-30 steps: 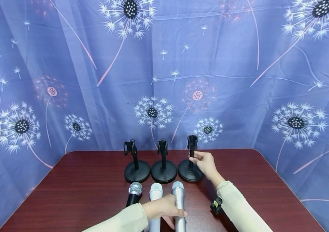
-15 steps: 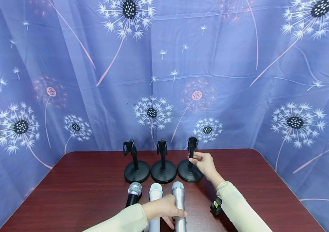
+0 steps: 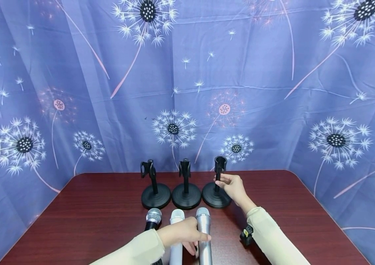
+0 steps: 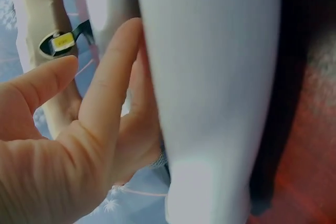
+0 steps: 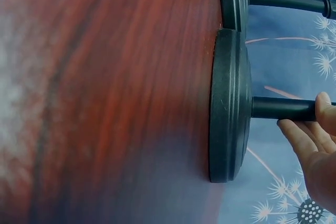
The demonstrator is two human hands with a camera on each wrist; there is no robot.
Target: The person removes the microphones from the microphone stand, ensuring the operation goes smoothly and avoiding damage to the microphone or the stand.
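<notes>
My left hand (image 3: 184, 232) lies over the silver microphone (image 3: 203, 221), its thumb across the top and fingers reaching down on the left side. In the left wrist view its fingers (image 4: 107, 87) look nearly straight beside the white microphone (image 4: 210, 77), and the thumb stands apart from the silver one. A black microphone (image 3: 153, 217) with a silver mesh head lies leftmost, partly behind my left arm. My right hand (image 3: 235, 187) pinches the upright pole of the rightmost black microphone stand (image 3: 216, 198) between thumb and fingers. That stand's round base (image 5: 231, 108) sits on the table.
Two more black stands, a middle one (image 3: 186, 197) and a left one (image 3: 156, 197), stand close in a row, their clips holding nothing. The dark red table (image 3: 108, 221) ends at a blue dandelion-print curtain (image 3: 187, 73) behind.
My left hand has shifted slightly up and away over the silver microphone, its fingers moving toward the far side. My right hand stays on the stand's pole; its clip has turned or tilted slightly.
</notes>
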